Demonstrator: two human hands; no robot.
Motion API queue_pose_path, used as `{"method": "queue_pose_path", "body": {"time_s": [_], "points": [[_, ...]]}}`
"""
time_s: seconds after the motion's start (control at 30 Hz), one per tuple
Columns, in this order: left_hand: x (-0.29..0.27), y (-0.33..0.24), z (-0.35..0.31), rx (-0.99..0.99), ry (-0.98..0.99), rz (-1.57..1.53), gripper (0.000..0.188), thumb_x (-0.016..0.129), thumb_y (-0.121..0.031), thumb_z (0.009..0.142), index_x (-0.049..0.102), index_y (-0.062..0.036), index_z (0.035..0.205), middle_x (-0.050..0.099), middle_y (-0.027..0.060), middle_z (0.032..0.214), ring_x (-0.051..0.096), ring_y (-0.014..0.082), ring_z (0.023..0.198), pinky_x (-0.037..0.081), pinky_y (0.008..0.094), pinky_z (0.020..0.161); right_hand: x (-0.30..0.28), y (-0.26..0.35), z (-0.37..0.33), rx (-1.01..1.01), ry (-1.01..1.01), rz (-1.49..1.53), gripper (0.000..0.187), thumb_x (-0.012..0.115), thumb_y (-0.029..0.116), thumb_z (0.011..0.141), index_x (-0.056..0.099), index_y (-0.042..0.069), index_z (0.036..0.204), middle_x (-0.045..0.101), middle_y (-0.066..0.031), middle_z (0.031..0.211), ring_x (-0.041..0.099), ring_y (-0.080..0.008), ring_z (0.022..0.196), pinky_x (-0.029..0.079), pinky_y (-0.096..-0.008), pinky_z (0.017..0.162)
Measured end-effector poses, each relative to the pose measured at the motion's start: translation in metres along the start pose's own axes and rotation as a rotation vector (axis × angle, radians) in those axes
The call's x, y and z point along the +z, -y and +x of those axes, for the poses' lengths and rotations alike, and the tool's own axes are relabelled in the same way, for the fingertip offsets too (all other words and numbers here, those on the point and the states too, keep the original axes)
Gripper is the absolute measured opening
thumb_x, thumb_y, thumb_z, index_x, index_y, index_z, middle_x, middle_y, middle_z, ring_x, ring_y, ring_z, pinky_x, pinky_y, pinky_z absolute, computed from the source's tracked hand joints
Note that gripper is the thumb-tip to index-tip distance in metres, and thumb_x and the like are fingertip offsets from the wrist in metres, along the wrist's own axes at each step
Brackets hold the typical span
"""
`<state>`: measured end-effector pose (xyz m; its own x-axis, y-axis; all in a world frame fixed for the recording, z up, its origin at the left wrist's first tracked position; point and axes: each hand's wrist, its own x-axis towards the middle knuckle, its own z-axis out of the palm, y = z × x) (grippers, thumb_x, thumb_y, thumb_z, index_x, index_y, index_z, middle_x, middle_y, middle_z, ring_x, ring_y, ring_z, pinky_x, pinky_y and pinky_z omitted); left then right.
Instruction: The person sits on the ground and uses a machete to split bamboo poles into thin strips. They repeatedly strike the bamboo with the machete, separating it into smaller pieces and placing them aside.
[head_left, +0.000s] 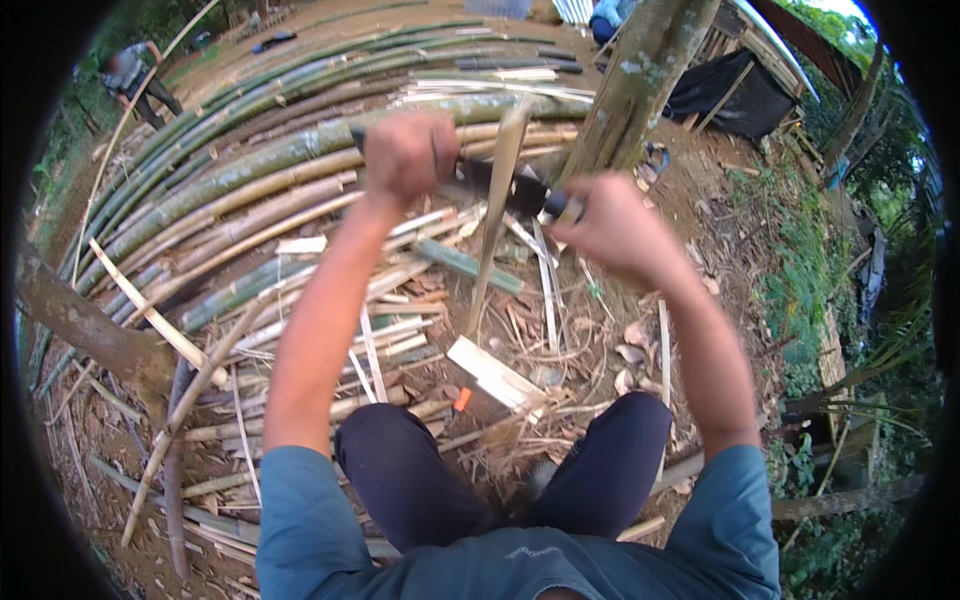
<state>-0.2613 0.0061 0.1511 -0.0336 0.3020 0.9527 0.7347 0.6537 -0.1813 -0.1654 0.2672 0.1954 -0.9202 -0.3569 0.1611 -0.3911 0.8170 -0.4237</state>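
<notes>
Head — left hand (408, 158), right hand (612, 222) gripping a knife (528, 194) across a stick (490, 240).

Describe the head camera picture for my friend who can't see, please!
Someone's left hand and right hand grip a dark tool that crosses an upright tan strip. Beyond them, many long bamboo poles lie side by side.

One left hand (410, 158), one right hand (612, 222), one knife (525, 194) and one upright strip (487, 250) are seen at upper centre, one orange piece (462, 400) below centre, two other people (130, 75) along the top; bamboo poles (280, 152) cannot be fully counted.
</notes>
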Motion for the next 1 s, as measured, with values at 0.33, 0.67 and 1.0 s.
{"method": "queue_pose_path", "body": {"time_s": [0.33,0.67,1.0], "points": [[0.112,-0.018,-0.134,-0.411,0.738,0.355,0.033,0.050,-0.023,0.093,0.058,-0.0079,0.064,0.064,0.0118,0.062,0.062,0.0259,0.052,0.050,0.0399,0.045,0.108,-0.108,0.032,0.324,0.195,-0.185,0.044,0.074,0.042,0.078,0.075,0.003,0.098,0.073,-0.0193,0.093,0.071,-0.0309,0.089,0.056,-0.0420,0.083],[0.065,-0.005,-0.180,-0.976,-0.112,-0.544,0.036,0.042,-0.022,0.102,0.057,-0.0027,0.076,0.055,0.0068,0.074,0.055,0.0206,0.074,0.043,0.0363,0.070,0.229,-0.099,-0.007,0.310,0.168,-0.021,0.041,0.073,0.033,0.076,0.070,-0.002,0.097,0.070,-0.0283,0.088,0.070,-0.0423,0.085,0.056,-0.0485,0.082],[-0.015,-0.079,-0.071,-0.632,-0.741,-0.168,0.038,0.033,-0.030,0.102,0.054,-0.0028,0.085,0.055,0.0093,0.087,0.050,0.0190,0.078,0.040,0.0326,0.072,0.202,-0.082,-0.042,0.458,0.029,0.179,0.032,0.070,0.022,0.081,0.068,-0.003,0.101,0.070,-0.0245,0.083,0.071,-0.0366,0.080,0.056,-0.0473,0.075]]}}
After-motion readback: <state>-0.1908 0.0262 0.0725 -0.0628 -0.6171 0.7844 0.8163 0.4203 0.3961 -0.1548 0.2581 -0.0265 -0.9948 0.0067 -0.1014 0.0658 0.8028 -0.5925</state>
